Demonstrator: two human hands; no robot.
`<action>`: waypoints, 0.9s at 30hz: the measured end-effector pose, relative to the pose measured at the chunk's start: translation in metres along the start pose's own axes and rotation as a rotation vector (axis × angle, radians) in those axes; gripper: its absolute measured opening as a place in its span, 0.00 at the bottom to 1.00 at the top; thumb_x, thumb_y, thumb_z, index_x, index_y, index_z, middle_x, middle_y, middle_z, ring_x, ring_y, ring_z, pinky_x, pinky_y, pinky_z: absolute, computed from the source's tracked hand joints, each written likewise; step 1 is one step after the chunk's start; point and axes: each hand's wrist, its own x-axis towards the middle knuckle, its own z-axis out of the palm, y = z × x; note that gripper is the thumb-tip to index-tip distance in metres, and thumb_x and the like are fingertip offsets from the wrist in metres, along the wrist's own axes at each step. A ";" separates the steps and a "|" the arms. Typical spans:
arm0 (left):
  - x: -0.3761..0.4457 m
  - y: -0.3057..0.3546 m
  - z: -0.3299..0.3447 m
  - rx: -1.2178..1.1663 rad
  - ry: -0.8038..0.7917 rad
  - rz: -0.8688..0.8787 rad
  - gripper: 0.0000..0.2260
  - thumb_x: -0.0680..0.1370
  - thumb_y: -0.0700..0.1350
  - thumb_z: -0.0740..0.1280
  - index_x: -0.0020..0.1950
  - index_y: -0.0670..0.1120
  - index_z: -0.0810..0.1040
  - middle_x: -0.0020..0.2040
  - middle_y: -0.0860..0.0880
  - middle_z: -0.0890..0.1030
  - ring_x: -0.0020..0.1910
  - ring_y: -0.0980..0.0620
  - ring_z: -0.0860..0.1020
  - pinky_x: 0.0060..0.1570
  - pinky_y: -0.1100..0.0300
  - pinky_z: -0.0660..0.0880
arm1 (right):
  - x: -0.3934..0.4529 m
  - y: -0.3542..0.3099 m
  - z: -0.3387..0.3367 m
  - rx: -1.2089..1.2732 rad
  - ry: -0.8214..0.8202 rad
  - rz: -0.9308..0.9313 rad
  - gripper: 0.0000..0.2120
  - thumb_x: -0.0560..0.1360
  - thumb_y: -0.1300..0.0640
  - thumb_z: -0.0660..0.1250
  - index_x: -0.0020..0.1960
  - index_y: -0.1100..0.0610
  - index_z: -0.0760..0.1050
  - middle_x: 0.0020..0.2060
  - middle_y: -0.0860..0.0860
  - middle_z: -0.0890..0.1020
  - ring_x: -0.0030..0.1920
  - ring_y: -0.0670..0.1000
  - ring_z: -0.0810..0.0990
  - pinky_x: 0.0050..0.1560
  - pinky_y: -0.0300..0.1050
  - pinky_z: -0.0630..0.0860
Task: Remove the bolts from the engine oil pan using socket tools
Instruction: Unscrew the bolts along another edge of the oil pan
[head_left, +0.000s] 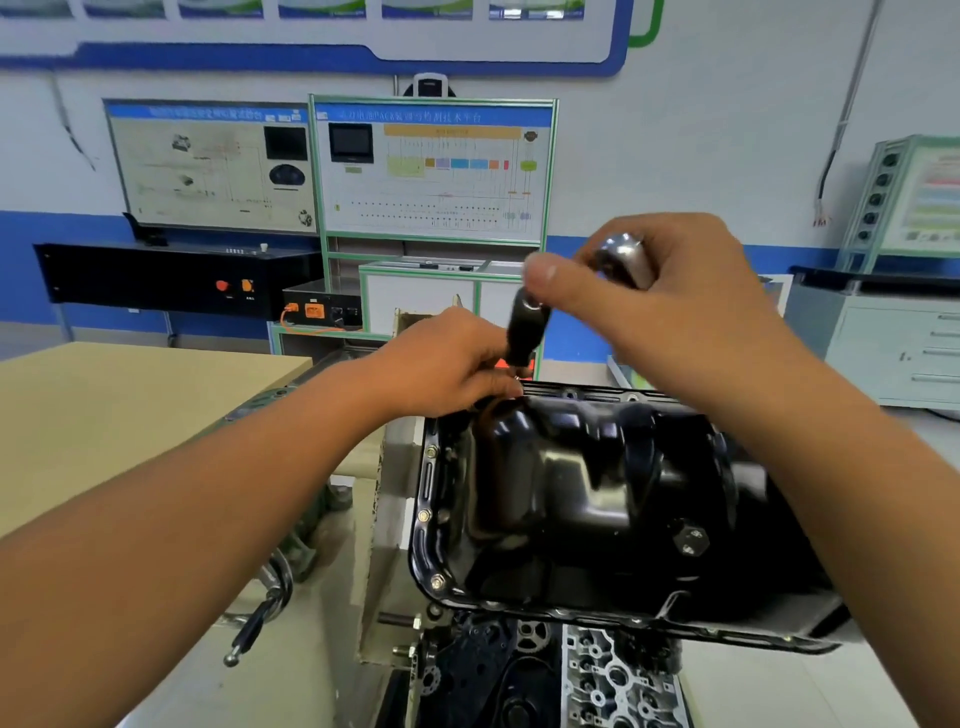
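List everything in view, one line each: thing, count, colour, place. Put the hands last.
oil pan: one, glossy black, centre, on the upturned engine
flange bolts: at least three visible, brassy, along the pan's left edge
drain plug: one, dark, pan's right side
socket tool: one, black with chrome top, upright over the pan's far left corner
cylinder head: one, silver, bottom centre
vise: one, green, left of the engine
bench: one, tan, left
training boards: two, white, back wall
cabinet: one, grey, right
left hand: one, grips the tool's lower end
right hand: one, grips the tool's chrome top
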 end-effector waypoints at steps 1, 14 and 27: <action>0.001 0.003 -0.002 0.042 -0.010 0.025 0.10 0.80 0.48 0.71 0.54 0.41 0.83 0.47 0.44 0.85 0.49 0.42 0.82 0.49 0.44 0.78 | -0.004 -0.010 0.004 -0.084 -0.006 -0.026 0.25 0.67 0.31 0.72 0.33 0.53 0.77 0.23 0.43 0.70 0.25 0.43 0.68 0.27 0.31 0.64; -0.003 -0.003 0.012 -0.147 -0.016 -0.117 0.07 0.82 0.46 0.69 0.56 0.50 0.85 0.47 0.57 0.85 0.50 0.56 0.81 0.58 0.50 0.77 | -0.029 -0.043 -0.005 -0.729 -0.230 -0.137 0.06 0.76 0.56 0.68 0.45 0.52 0.70 0.34 0.49 0.72 0.34 0.48 0.70 0.33 0.47 0.68; -0.022 0.001 0.048 -0.466 0.282 -0.540 0.15 0.81 0.41 0.61 0.55 0.52 0.86 0.56 0.55 0.84 0.50 0.57 0.78 0.47 0.61 0.72 | -0.035 -0.027 0.013 -0.828 -0.118 -0.104 0.08 0.77 0.53 0.69 0.43 0.53 0.71 0.33 0.49 0.75 0.35 0.52 0.73 0.36 0.44 0.70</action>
